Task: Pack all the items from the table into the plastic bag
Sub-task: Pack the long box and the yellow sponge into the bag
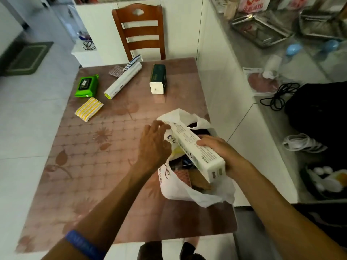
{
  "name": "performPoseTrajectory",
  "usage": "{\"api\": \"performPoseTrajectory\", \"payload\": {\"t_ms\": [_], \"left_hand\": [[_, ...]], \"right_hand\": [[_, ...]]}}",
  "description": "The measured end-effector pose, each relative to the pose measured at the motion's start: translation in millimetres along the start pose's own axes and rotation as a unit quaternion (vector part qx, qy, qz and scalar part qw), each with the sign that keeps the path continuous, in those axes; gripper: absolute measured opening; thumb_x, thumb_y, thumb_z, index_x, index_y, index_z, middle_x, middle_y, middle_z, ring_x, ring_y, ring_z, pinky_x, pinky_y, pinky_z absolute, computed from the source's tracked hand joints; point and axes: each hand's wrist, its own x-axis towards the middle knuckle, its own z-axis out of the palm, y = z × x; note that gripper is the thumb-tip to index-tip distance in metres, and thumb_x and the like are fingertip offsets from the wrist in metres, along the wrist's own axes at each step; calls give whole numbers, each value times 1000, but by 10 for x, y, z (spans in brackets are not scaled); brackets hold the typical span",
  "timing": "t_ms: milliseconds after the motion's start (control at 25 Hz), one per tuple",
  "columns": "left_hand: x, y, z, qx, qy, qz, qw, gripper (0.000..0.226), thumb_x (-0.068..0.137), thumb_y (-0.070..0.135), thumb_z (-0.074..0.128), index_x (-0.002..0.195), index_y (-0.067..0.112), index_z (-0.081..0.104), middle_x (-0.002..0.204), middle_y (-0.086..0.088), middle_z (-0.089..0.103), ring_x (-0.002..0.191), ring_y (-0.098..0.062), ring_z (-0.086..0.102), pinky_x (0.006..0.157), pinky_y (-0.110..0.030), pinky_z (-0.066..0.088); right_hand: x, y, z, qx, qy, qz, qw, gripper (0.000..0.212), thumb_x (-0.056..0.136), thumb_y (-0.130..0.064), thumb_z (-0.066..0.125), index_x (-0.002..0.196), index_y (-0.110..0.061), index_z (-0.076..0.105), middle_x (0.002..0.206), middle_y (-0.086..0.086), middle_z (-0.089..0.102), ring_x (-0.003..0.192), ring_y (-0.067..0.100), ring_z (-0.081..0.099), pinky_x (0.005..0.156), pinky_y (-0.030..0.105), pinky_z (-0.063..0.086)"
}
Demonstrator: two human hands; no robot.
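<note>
The fingers (203, 142) of the right hand (223, 156) are clamped over a long white box (197, 152), holding it tilted across the mouth of the white plastic bag (189, 194), while the left hand (153, 147) has its fingers spread and curled on the bag's rim at the box's far end. Around them the room is pale: white floor tiles (28, 119) run along nine o'clock, with a green doormat (26, 58) toward ten. A white counter (234, 81) stands at three o'clock, cluttered with metal trays (262, 30) and a black cable (277, 98). The table (84, 166) wears a glossy pinkish cover patterned with flowers and a grid, and the bag sits near its right edge, already holding several things I cannot make out. A wooden chair (139, 30) is tucked in at twelve o'clock. On the far half of the table, well apart from the bag, lie a dark green tissue pack (158, 79) at twelve, a white roll (123, 80) at eleven, a green wipes pack (86, 85) and a yellow striped packet (89, 109) at ten, and a blue striped packet (132, 61) touching the roll's far end.
</note>
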Motion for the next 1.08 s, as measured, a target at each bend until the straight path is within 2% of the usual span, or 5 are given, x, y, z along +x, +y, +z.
{"api": "performPoseTrajectory", "payload": {"t_ms": [280, 600, 800, 960, 1080], "left_hand": [[-929, 157, 174, -74, -391, 29, 917, 48, 82, 47, 65, 127, 31, 57, 126, 6, 62, 112, -17, 60, 91, -28, 47], [-842, 512, -186, -218, -282, 118, 927, 18, 89, 34, 63, 97, 20, 71, 100, 2, 72, 83, -10, 63, 70, -5, 37], [-591, 581, -450, -185, -241, 159, 939, 27, 89, 49, 58, 95, 25, 70, 90, 10, 70, 72, -5, 58, 61, -15, 38], [-518, 324, -482, -267, -216, 54, 938, 29, 83, 52, 64, 102, 31, 67, 103, 20, 66, 80, 5, 59, 61, -7, 39], [-466, 28, -451, -261, -114, -43, 957, 24, 89, 43, 61, 109, 31, 67, 110, 14, 68, 85, -1, 63, 61, -12, 44]], "right_hand": [[600, 113, 259, -179, 34, -26, 983, 39, 80, -31, 66, 118, -36, 59, 110, 3, 72, 92, 22, 71, 87, 47, 57], [545, 331, 144, -284, 47, -31, 957, 42, 79, -29, 73, 113, -28, 49, 109, 1, 64, 95, 20, 64, 80, 41, 57], [398, 375, 344, -465, -35, -8, 884, 26, 85, -41, 64, 95, -19, 55, 89, -1, 64, 81, 14, 63, 68, 27, 50], [249, -112, 223, -475, 144, -123, 859, 23, 92, -40, 54, 90, -19, 64, 89, -2, 68, 71, 8, 61, 58, 24, 46], [121, -546, 295, -407, 145, -206, 878, 18, 90, -43, 55, 95, -27, 63, 95, -10, 68, 77, 5, 64, 60, 24, 47]]}}
